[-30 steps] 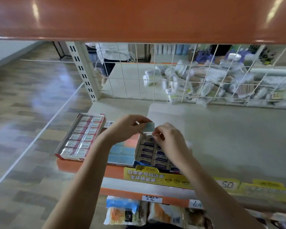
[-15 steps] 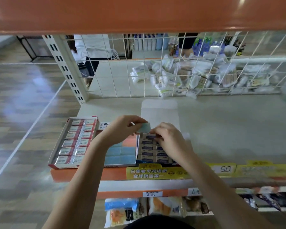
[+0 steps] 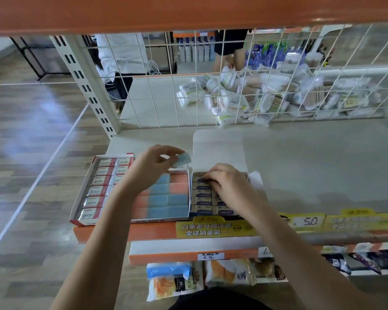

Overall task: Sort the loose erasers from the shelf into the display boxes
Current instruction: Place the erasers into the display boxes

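Observation:
Three display boxes stand side by side at the shelf's front left. The left box (image 3: 85, 193) holds red-and-white wrapped erasers. The middle box (image 3: 166, 217) holds blue and orange erasers. The right box (image 3: 220, 148), its white lid flap raised, holds dark-blue-sleeved erasers. My left hand (image 3: 150, 168) pinches a light blue eraser (image 3: 183, 159) above the far end of the middle box. My right hand (image 3: 229, 182) lies over the far rows of the right box, its curled fingertips on a dark-sleeved eraser (image 3: 201, 179).
An orange shelf (image 3: 188, 12) hangs overhead. A white wire grid (image 3: 233, 86) closes the back, with packs of cotton swabs (image 3: 278, 92) behind it. Bare grey shelf (image 3: 323, 166) stretches to the right. Price tags (image 3: 305, 221) line the front edge; snack bags (image 3: 173, 280) hang below.
The view tilted up and shifted. My left hand lifted the blue eraser slightly away from my right hand, which stays low on the dark-sleeved erasers.

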### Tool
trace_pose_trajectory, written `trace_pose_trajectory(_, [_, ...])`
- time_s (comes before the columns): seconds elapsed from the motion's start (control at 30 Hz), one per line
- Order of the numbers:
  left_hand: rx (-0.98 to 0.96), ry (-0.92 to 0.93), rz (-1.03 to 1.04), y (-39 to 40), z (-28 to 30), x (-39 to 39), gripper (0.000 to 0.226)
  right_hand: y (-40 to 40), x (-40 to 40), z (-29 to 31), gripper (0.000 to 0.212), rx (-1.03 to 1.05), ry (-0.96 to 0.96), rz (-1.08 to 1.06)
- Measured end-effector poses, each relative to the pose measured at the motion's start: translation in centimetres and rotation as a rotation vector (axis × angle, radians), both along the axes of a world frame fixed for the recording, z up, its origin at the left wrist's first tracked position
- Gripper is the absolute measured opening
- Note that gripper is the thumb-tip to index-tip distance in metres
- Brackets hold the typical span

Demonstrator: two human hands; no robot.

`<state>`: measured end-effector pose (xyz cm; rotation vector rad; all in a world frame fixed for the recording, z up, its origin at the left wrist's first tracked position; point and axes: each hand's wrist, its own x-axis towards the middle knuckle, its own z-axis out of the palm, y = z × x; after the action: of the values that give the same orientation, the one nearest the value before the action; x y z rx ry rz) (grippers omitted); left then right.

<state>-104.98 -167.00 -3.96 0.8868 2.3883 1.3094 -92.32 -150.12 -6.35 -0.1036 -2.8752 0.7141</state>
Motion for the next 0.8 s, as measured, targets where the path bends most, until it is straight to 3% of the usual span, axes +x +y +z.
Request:
trace_pose_trajectory(0.23, [-0.278, 0.163, -0.033, -1.3, -1.3, -0.4, 0.018, 0.2, -0.6, 0.6, 0.021, -0.022, 0.054, -0.032])
trace_pose_trajectory(0.5, [-0.307, 0.266, 0.009, -0.4, -1.7, 0.3, 0.011, -0.5, -1.4, 0.6, 0.021, -0.028, 0.088, -0.035])
trace_pose_trajectory(0.8, [-0.252, 0.620, 0.006, -0.3, -3.2, 1.3, 0.006, -0.5, -1.9, 0.2, 0.020, -0.010, 0.097, -0.062])
